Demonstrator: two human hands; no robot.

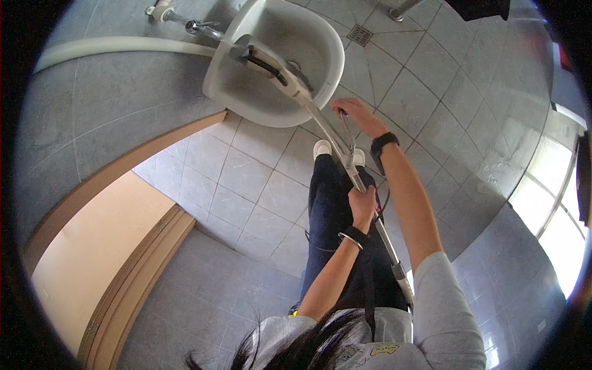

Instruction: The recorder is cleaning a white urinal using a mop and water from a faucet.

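Observation:
A long sponge mop (324,123) with a white and metal pole slants from my body up to a white sink (338,58). Its mop head (268,65) is over the basin, partly blurred. My left hand (362,206) is wrapped round the middle of the pole. Farther up, my right hand (359,117) is closed on the thin metal lever (348,132) that sticks out beside the pole. The pole's lower end runs past my right side.
A tap (206,28) juts from the wall over the sink's left side. A thick pale pipe (123,46) curves along that wall. Left lies a wooden door frame (139,290). A floor drain (359,35) sits right of the sink, and a bright window (549,191) is at the far right.

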